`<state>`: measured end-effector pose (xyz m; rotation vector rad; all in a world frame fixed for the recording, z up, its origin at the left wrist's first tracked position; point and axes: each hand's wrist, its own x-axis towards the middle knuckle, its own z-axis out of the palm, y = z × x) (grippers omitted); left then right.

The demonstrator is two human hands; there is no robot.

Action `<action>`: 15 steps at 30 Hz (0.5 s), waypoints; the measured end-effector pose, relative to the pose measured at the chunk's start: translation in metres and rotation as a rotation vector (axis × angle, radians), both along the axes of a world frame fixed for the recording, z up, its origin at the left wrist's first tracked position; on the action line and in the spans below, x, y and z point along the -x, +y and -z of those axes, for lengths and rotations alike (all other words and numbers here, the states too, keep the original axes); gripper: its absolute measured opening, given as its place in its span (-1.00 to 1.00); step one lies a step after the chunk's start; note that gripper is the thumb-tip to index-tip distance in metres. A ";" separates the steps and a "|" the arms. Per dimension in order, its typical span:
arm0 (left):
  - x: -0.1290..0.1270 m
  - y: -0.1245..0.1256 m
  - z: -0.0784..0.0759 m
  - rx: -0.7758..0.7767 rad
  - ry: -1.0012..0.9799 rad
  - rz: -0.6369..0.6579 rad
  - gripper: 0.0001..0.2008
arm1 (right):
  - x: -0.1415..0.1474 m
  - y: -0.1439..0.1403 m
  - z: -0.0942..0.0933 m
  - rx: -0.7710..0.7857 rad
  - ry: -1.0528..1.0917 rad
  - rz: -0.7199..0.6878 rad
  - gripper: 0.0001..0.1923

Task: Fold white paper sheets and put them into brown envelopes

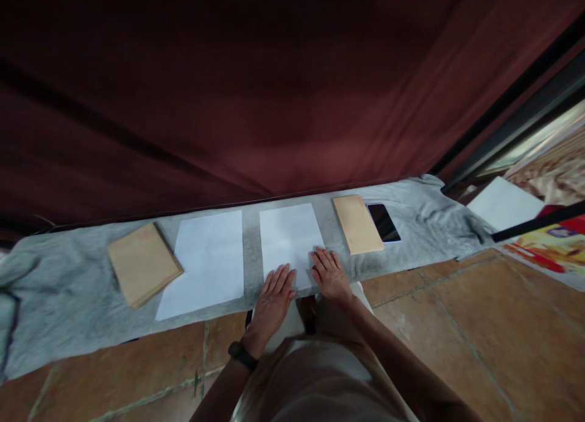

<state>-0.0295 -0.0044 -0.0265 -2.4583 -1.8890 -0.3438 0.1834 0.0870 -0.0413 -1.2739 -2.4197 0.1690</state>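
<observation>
Both hands rest palm down at the near corners of a white sheet of paper (292, 233) on the grey cloth. My left hand (275, 297) lies flat on its lower left corner, fingers stretched out. Opposite it, my right hand (331, 274) lies flat along the right edge, fingers out and holding nothing. Another white paper (208, 257) is to the left, with a stack of brown envelopes (144, 263) overlapping its left edge. Right of the sheet lies a tan envelope (359, 224), and close beside that a dark phone (384, 222).
A grey cloth (64, 288) covers the long narrow surface. Behind it hangs a dark red curtain (283, 117). At the far right are dark metal bars (516, 117), a white sheet (505, 204) and a colourful printed item (555, 251). Brown floor tiles (439, 324) lie below.
</observation>
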 end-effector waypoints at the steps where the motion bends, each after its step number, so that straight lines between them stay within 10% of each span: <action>1: -0.001 0.001 0.000 0.004 -0.004 -0.004 -0.53 | 0.001 0.002 -0.001 0.004 0.002 0.004 -0.52; 15: -0.006 0.008 -0.006 0.031 0.021 -0.034 -0.54 | 0.042 0.009 -0.012 0.057 0.042 -0.050 -0.49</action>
